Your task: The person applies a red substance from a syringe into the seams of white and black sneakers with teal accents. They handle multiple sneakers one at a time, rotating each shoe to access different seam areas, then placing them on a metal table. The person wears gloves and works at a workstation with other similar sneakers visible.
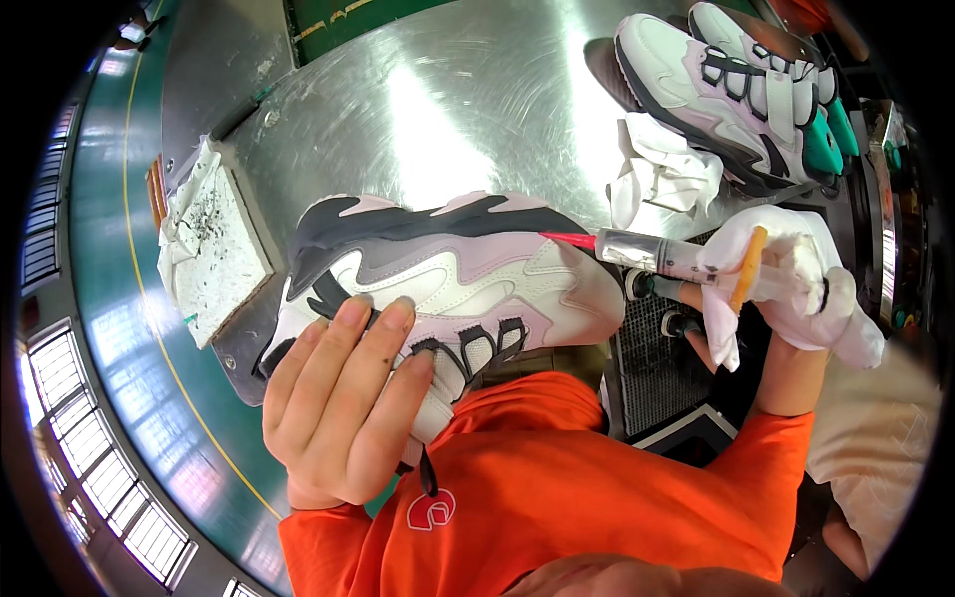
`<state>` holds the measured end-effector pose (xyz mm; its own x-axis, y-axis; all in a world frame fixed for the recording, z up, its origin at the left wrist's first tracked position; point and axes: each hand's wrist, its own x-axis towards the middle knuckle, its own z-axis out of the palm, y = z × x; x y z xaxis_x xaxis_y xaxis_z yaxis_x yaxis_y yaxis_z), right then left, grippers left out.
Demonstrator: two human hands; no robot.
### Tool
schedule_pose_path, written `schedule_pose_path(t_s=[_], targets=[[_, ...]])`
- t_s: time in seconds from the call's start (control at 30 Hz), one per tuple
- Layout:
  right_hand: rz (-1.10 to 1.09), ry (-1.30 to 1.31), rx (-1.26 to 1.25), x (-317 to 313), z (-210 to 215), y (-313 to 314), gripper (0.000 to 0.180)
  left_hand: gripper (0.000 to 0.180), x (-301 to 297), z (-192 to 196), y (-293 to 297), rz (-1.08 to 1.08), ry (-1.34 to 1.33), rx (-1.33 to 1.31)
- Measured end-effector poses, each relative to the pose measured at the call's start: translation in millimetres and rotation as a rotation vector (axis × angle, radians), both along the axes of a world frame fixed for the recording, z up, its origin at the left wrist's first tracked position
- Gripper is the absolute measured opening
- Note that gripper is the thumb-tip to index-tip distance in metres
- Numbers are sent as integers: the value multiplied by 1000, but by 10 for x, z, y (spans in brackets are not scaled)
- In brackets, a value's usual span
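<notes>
A white, lilac and dark grey sneaker [468, 269] lies on its side at the near edge of the metal table, sole toward the far side. Bare, my left hand [348, 398] is closed round its upper near the collar and strap. My right hand [796, 279], in a white glove, grips a clear syringe [657, 255] with a yellow flange and a red needle tip. That tip touches, or nearly touches, the seam between the upper and the dark midsole near the toe. Glove folds hide some of the right fingers.
The shiny metal table [348, 129] spreads beyond the shoe. At far right stand sneakers [736, 99] with green inserts, beside a crumpled white cloth [665, 171]. A stained white pad [219, 249] lies on the left. Another person's beige clothing [875, 428] shows at right.
</notes>
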<state>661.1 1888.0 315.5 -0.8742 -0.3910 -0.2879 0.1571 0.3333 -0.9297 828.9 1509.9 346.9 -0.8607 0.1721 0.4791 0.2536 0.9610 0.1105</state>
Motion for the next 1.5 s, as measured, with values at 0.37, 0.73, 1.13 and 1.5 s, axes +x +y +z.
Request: schedule_pose_path(t_s=[0.37,0.73,1.13,1.5], targets=[[268,-313,-263,-83,425,-492,69,6,-6,-1,47,3,27,-29],[270,-257,-516,72,131,-441,66,44,208,-55,242,81,18,-121],[101,-386,-732,431,56,-339,57,51,396,-227,556,182,117,-146],[43,-318,-1017,882,-75,-369,84,53,422,-317,585,188,187,-166]])
